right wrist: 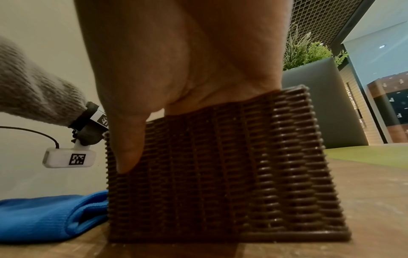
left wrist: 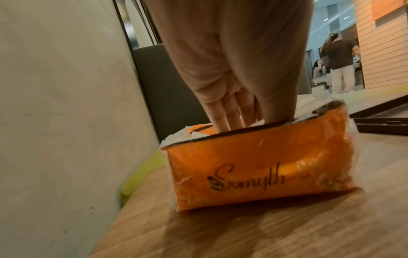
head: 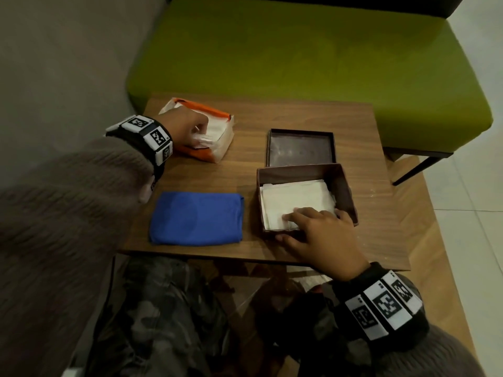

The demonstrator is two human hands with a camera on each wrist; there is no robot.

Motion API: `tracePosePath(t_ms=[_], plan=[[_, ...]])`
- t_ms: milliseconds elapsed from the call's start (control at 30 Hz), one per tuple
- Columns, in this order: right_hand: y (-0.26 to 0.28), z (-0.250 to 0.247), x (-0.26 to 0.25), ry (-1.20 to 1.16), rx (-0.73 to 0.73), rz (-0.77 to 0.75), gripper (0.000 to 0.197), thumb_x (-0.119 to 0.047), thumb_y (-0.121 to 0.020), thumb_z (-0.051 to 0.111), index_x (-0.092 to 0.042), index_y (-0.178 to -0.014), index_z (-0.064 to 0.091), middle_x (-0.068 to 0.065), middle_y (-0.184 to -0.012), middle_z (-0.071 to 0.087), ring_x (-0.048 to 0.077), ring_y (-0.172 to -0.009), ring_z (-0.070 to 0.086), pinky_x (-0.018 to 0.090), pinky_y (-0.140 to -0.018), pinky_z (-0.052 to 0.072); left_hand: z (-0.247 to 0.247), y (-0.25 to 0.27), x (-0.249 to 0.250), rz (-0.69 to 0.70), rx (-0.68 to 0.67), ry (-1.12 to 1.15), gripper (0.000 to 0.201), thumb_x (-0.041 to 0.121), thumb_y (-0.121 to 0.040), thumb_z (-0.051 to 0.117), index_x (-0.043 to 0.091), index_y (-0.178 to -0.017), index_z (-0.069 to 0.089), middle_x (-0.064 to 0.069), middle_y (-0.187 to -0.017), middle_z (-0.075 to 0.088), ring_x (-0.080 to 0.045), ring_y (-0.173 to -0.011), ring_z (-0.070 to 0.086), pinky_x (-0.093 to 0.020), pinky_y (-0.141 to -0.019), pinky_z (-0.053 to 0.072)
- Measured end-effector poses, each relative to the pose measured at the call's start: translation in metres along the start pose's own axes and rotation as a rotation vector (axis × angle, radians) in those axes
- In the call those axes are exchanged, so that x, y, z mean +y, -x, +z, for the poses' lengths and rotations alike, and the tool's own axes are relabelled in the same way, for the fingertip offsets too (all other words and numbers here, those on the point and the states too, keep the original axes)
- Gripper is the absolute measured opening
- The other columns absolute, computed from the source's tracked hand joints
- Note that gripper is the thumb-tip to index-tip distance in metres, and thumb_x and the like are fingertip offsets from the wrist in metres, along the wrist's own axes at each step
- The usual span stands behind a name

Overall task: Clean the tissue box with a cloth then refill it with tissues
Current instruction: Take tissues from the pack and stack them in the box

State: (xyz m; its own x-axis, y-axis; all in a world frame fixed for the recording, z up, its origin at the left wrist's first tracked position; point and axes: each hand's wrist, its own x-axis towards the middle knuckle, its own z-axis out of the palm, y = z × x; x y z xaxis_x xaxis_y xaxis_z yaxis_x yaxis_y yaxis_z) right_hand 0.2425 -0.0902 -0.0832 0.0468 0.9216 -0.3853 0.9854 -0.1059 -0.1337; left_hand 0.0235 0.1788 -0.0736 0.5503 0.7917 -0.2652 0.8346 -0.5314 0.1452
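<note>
A brown woven tissue box (head: 346,191) stands open at the table's right front, with a stack of white tissues (head: 296,197) inside. My right hand (head: 318,232) straddles its near wall: the fingers lie on the tissues and the thumb (right wrist: 128,148) presses the outer weave of the tissue box (right wrist: 220,174). At the far left lies an orange tissue pack (head: 209,111), torn open on top. My left hand (head: 187,126) reaches into it and pinches white tissues. In the left wrist view the fingers (left wrist: 229,113) dip into the pack (left wrist: 260,167), tips hidden.
The box's dark lid (head: 300,148) lies upturned behind the box. A folded blue cloth (head: 196,219) rests at the front left of the small wooden table (head: 299,112). A green bench (head: 299,50) sits behind, a grey wall (head: 68,63) at the left.
</note>
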Motion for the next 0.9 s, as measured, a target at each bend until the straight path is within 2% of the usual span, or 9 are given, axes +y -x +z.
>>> tracePosePath(t_ms=[100,233,400,567,633,700,767,833,900], plan=[[0.000,0.000,0.000,0.000,0.015,0.001,0.054,-0.069,-0.089,0.039,-0.041,-0.133,0.050,-0.014,-0.145,0.047,0.015,-0.126,0.050,0.045,-0.107,0.029,0.000,0.000,0.001,-0.012,-0.001,0.002,0.024,0.010,-0.079,0.069,0.002,-0.100,0.062,-0.017,-0.103,0.064,-0.031,-0.100,0.056,-0.031,-0.075,0.037],[0.000,0.000,-0.001,-0.003,0.014,0.004,0.053,-0.069,-0.089,0.039,-0.040,-0.133,0.050,-0.014,-0.145,0.047,0.015,-0.126,0.050,0.045,-0.107,0.029,0.000,0.002,0.000,-0.024,0.084,-0.006,0.018,0.011,-0.078,0.067,0.005,-0.094,0.059,-0.010,-0.077,0.052,-0.028,-0.082,0.050,-0.029,-0.068,0.029],[0.001,0.000,0.000,0.001,0.022,-0.005,0.055,-0.070,-0.089,0.037,-0.041,-0.134,0.048,-0.013,-0.146,0.046,0.015,-0.128,0.049,0.044,-0.108,0.028,-0.005,0.012,-0.008,-0.043,0.284,0.148,0.021,0.013,-0.074,0.069,0.010,-0.093,0.062,-0.014,-0.082,0.061,-0.034,-0.084,0.059,-0.040,-0.071,0.044],[0.004,-0.004,-0.001,-0.074,0.000,-0.002,0.085,-0.087,-0.075,0.024,-0.038,-0.142,0.038,-0.007,-0.150,0.040,0.017,-0.134,0.042,0.049,-0.112,0.028,-0.019,0.033,-0.005,-0.086,0.562,0.342,0.016,0.011,-0.078,0.064,0.009,-0.093,0.060,-0.016,-0.083,0.061,-0.028,-0.075,0.057,-0.030,-0.061,0.036],[0.011,-0.007,-0.005,-0.159,0.132,-0.009,0.092,-0.087,-0.071,0.017,-0.034,-0.142,0.040,-0.006,-0.145,0.045,0.018,-0.132,0.042,0.049,-0.112,0.030,-0.027,0.044,-0.005,-0.134,0.655,0.459,0.012,0.017,-0.078,0.062,0.026,-0.081,0.055,-0.006,-0.078,0.057,-0.020,-0.070,0.055,-0.025,-0.057,0.035],[0.019,-0.012,-0.011,-0.262,0.278,-0.038,0.084,-0.082,-0.076,0.024,-0.031,-0.138,0.046,-0.005,-0.137,0.051,0.018,-0.127,0.046,0.049,-0.110,0.034,-0.036,0.058,-0.001,-0.174,0.734,0.580,0.013,0.026,-0.075,0.058,0.034,-0.078,0.048,0.004,-0.077,0.057,-0.004,-0.063,0.052,-0.015,-0.056,0.038],[0.026,-0.018,-0.018,-0.366,0.386,-0.088,0.071,-0.074,-0.082,0.033,-0.029,-0.133,0.052,-0.004,-0.130,0.055,0.016,-0.120,0.050,0.045,-0.102,0.041,-0.044,0.070,0.007,-0.202,0.795,0.697,0.015,0.025,-0.077,0.059,0.030,-0.089,0.052,0.002,-0.086,0.060,0.000,-0.068,0.055,-0.010,-0.063,0.041],[0.031,-0.023,-0.025,-0.474,0.457,-0.128,0.063,-0.069,-0.084,0.039,-0.028,-0.130,0.054,-0.006,-0.126,0.056,0.013,-0.117,0.050,0.037,-0.096,0.044,-0.047,0.082,0.015,-0.228,0.843,0.808,0.020,0.022,-0.079,0.062,0.023,-0.096,0.053,0.000,-0.094,0.062,-0.009,-0.082,0.059,-0.019,-0.073,0.048],[0.035,-0.029,-0.032,-0.626,0.481,-0.154,0.059,-0.066,-0.085,0.048,-0.028,-0.130,0.053,-0.009,-0.126,0.054,0.004,-0.115,0.047,0.017,-0.093,0.039,-0.048,0.095,0.025,-0.244,0.832,0.987,0.021,0.019,-0.079,0.062,0.018,-0.098,0.054,0.001,-0.090,0.063,-0.011,-0.082,0.060,-0.026,-0.075,0.050]])
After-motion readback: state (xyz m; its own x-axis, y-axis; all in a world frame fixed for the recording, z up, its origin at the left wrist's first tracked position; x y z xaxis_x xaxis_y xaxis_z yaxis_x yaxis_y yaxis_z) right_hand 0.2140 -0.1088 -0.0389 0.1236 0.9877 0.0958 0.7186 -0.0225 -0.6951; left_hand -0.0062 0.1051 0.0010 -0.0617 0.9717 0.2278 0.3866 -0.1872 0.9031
